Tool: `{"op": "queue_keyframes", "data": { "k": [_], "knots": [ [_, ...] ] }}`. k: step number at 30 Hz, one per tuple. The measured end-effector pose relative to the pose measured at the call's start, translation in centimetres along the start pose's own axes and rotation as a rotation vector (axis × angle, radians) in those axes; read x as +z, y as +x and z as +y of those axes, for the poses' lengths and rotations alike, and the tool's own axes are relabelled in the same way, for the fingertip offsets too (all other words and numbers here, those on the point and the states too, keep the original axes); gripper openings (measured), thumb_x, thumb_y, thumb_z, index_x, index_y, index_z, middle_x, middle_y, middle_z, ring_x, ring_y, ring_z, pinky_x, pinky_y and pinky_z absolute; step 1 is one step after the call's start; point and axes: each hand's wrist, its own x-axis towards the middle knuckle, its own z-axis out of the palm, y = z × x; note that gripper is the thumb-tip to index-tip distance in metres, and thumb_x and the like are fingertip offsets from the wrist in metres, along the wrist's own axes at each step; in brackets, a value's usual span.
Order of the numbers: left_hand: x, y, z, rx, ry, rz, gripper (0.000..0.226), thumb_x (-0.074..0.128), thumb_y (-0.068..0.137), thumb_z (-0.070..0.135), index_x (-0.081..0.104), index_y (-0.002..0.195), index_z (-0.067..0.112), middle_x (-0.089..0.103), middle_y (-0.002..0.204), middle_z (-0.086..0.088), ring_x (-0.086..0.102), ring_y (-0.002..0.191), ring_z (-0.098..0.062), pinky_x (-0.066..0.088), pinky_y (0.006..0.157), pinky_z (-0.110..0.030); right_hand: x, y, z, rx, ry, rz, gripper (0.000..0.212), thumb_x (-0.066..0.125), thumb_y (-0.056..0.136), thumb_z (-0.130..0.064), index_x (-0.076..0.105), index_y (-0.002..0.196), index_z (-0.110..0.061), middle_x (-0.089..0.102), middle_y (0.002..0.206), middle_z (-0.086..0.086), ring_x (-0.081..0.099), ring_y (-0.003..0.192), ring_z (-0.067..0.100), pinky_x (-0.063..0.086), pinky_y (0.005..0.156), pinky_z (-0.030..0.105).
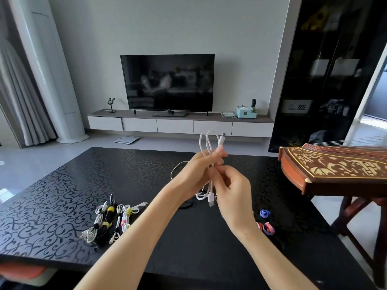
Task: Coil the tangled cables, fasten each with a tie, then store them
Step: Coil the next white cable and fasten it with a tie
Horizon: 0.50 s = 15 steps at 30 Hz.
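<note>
Left hand (198,171): we grip looped white cable (209,141).
Right hand (232,191): pinches its strands.
Tied cable bundles (106,220): near front edge of black patterned table (52,195).

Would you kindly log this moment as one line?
step: coiling | left hand: grips white cable | right hand: pinches it | bundles: on table | ties: loose

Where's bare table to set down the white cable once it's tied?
Bare: far left of the table, left of and beyond the tied bundles; also the near strip between those bundles and the loose ties. Crowded: under the held white cable, where loose cables lie, and the right edge by the ties and zither.
</note>
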Motion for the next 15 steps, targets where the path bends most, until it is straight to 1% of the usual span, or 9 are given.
{"op": "queue_keyframes", "data": {
  "k": [2,3,5,7,9,10,11,13,15],
  "knots": [
    [0.2,-0.1,0.0,-0.024,0.025,-0.007,0.032,0.047,0.093,0.038,0.057,0.095,0.008,0.048,0.07,0.003,0.048,0.057,-0.008,0.045,0.061,-0.022,0.1,-0.1,0.3,0.022,-0.057,0.01,0.027,0.059,0.093,-0.014,0.061,0.067,-0.006,0.049,0.046,-0.007,0.039,0.044,0.007,0.029,0.044,0.014],
    [0.4,-0.1,-0.1,-0.033,0.064,0.004,0.033,0.041,0.098,0.036,0.057,0.09,0.009,0.049,0.069,0.003,0.047,0.057,-0.009,0.045,0.059,-0.021,0.1,-0.1,0.5,0.02,-0.1,0.01,0.028,0.06,0.092,-0.012,0.06,0.065,-0.006,0.048,0.046,-0.009,0.04,0.044,0.008,0.03,0.045,0.015],
    [0.7,-0.2,-0.2,-0.04,0.122,0.037,0.039,0.032,0.103,0.032,0.054,0.08,0.009,0.05,0.068,0.001,0.046,0.055,-0.009,0.044,0.056,-0.019,-0.2,-0.3,0.7,-0.016,-0.213,-0.008,0.028,0.061,0.092,-0.012,0.062,0.065,-0.004,0.054,0.05,-0.006,0.047,0.048,0.012,0.037,0.048,0.024],
    [0.7,-0.3,-0.3,-0.052,0.09,0.054,0.04,0.029,0.104,0.029,0.046,0.073,0.01,0.05,0.067,-0.001,0.046,0.054,-0.009,0.044,0.057,-0.021,-0.8,-0.6,0.7,-0.047,-0.274,-0.006,0.023,0.064,0.09,-0.018,0.069,0.071,-0.006,0.064,0.057,-0.002,0.058,0.055,0.014,0.046,0.055,0.034],
    [0.5,-0.5,-0.3,-0.044,0.088,0.057,0.039,0.029,0.104,0.026,0.042,0.07,0.01,0.051,0.065,-0.002,0.049,0.054,-0.01,0.047,0.059,-0.023,-2.0,-0.8,0.4,-0.078,-0.282,0.082,0.019,0.065,0.087,-0.029,0.072,0.078,-0.014,0.067,0.063,-0.006,0.063,0.061,0.008,0.05,0.06,0.032],
    [0.5,-0.6,-0.3,-0.035,0.109,0.059,0.039,0.029,0.104,0.024,0.042,0.07,0.009,0.051,0.064,-0.003,0.053,0.054,-0.01,0.05,0.059,-0.023,-2.7,-0.7,0.2,-0.074,-0.281,0.124,0.023,0.064,0.085,-0.039,0.071,0.084,-0.017,0.067,0.064,-0.009,0.062,0.062,0.005,0.051,0.062,0.03],
    [0.5,-0.7,-0.3,-0.03,0.149,0.056,0.038,0.03,0.104,0.023,0.042,0.071,0.008,0.051,0.063,-0.004,0.055,0.052,-0.01,0.051,0.057,-0.023,-3.4,-0.3,0.0,-0.036,-0.28,0.132,0.034,0.061,0.081,-0.05,0.07,0.091,-0.019,0.064,0.063,-0.01,0.061,0.063,0.002,0.051,0.065,0.028],
    [0.9,-1.2,-0.7,-0.048,0.275,0.019,0.037,0.031,0.104,0.021,0.045,0.073,0.007,0.049,0.058,-0.001,0.051,0.045,-0.01,0.046,0.047,-0.02,-4.4,0.9,-0.2,0.089,-0.294,0.012,0.06,0.053,0.068,-0.069,0.062,0.105,-0.022,0.058,0.062,-0.009,0.057,0.063,0.001,0.048,0.067,0.022],
    [1.8,-1.8,-1.4,-0.083,0.419,-0.023,0.033,0.033,0.103,0.017,0.048,0.076,0.004,0.045,0.053,0.004,0.04,0.041,-0.009,0.034,0.041,-0.017,-4.8,1.9,-0.2,0.151,-0.325,-0.146,0.065,0.051,0.061,-0.075,0.058,0.103,-0.026,0.056,0.061,-0.013,0.055,0.061,-0.001,0.042,0.061,0.014]
  ]
}}
